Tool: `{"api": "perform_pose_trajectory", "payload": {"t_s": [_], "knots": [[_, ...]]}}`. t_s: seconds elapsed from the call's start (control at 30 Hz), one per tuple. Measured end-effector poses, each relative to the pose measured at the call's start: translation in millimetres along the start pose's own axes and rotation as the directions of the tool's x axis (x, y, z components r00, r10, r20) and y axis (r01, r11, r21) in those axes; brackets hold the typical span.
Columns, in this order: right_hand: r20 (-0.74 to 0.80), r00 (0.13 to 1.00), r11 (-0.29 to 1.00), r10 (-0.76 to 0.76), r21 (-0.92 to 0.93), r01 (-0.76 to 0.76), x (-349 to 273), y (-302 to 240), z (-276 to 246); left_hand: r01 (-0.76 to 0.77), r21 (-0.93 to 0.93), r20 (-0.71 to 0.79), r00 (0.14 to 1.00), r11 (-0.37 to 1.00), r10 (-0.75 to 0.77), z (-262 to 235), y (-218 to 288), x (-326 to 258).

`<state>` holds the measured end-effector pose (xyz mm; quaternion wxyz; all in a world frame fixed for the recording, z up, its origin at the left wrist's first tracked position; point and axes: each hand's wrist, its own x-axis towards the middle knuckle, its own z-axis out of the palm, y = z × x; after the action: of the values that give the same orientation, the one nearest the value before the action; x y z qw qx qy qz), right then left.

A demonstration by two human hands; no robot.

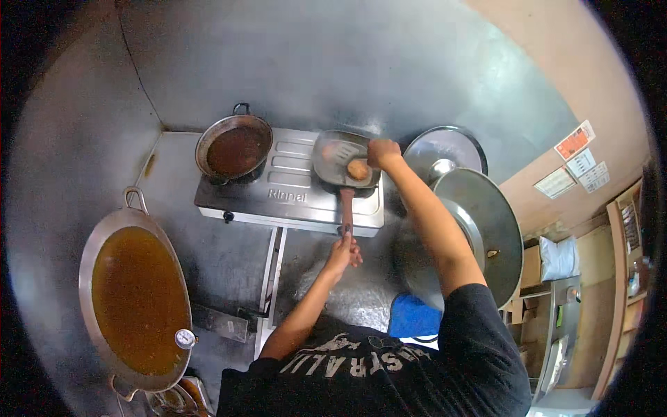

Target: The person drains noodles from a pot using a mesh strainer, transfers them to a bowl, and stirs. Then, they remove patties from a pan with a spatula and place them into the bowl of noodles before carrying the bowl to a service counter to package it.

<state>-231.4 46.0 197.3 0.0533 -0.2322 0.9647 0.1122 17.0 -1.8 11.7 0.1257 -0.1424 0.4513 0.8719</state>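
**Pan steadied, spatula working on stove's right burner**

Left hand (343, 251) closes on the tip of the frying pan (338, 169) handle, steadying it. Right hand (383, 152) grips a slotted spatula (342, 149) over the pan beside a round browned patty (358, 169). Dark-sauce pot (234, 149) occupies the stove (292, 201) left burner. Large oil wok (139, 299) sits at bench left edge; steel lids (479, 222) crowd the right.

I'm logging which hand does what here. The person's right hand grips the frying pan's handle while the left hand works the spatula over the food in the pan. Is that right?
Not quite: the hands are swapped. In the head view, the left hand grips the frying pan's handle, while the right hand works the spatula over the food in the frying pan.
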Motion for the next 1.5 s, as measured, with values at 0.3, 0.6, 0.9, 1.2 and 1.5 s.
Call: {"api": "perform_pose_trajectory", "payload": {"t_s": [0.3, 0.6, 0.9, 1.2, 1.5], "knots": [[0.080, 0.995, 0.998, 0.055, -0.032, -0.053, -64.0, -6.8, -18.1, 0.012, -0.014, -0.022, 1.000, 1.000, -0.012, -1.2, -6.5, 4.6], [-0.200, 0.966, 0.954, 0.166, 0.281, -0.106, -107.2, -21.1, 46.7, -0.020, 0.028, -0.038, 0.999, 0.999, 0.021, -8.8, -13.8, -16.4], [-0.287, 0.935, 0.405, 0.207, 0.895, 0.185, -186.5, -125.7, 140.6, 0.337, 0.283, 0.016, 0.935, 0.898, -0.355, -79.8, -117.1, -169.7], [-0.296, 0.891, 0.168, 0.345, 0.953, 0.252, -140.8, -234.9, 225.7, -0.031, -0.923, -0.118, 0.972, 0.384, -0.204, -181.6, -391.4, -439.2], [-0.505, 0.863, 0.278, 0.016, 0.831, 0.481, -264.3, -203.1, 250.5, 0.271, -0.204, -0.896, 0.336, 0.941, -0.291, -96.0, -483.5, -551.0]]}}
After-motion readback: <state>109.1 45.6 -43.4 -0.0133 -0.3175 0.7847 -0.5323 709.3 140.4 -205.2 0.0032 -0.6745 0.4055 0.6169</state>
